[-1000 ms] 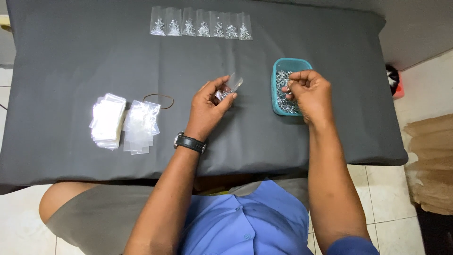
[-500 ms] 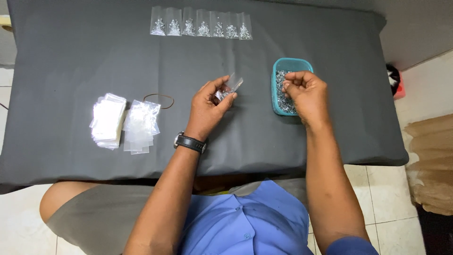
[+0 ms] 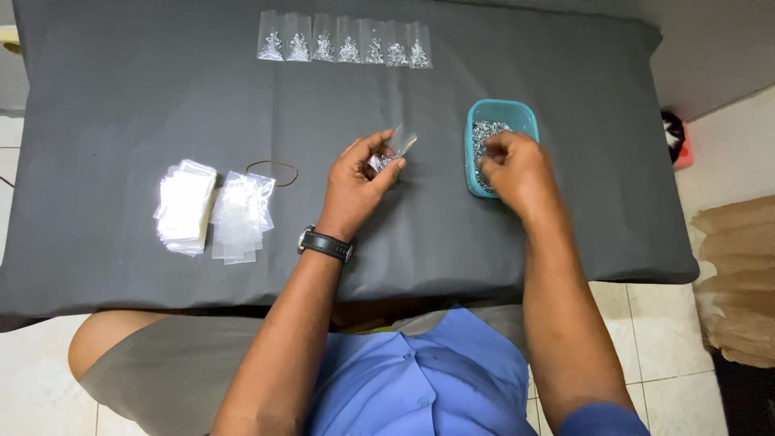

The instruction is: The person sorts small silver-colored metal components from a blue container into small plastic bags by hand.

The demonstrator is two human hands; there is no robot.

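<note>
Seven small clear bags (image 3: 343, 38), each with a little heap of metal pieces inside, lie side by side in a row near the far edge of the tabletop (image 3: 121, 105), so I judge that this part of the work is already done. One more bag (image 3: 394, 148) is in my left hand (image 3: 359, 182); the grip is closed on it between thumb and fingers, and it is held just above the middle of the tabletop, with a few pieces already in it, as far as I can see. My right hand (image 3: 517, 169) is over the teal tray (image 3: 502, 113) toward the right edge, with the fingers bent down into the small metal parts (image 3: 486, 133). Much seems to be left: two stacks of empty bags (image 3: 211, 211) wait near the left edge, with a rubber band (image 3: 273, 171) just beside them.

My right fingertips are hidden behind the hand itself, so I cannot tell whether this grip is closed on pieces or not. The pieces are too small to tell their kind. If the held bag is open at the top, I cannot make out.
</note>
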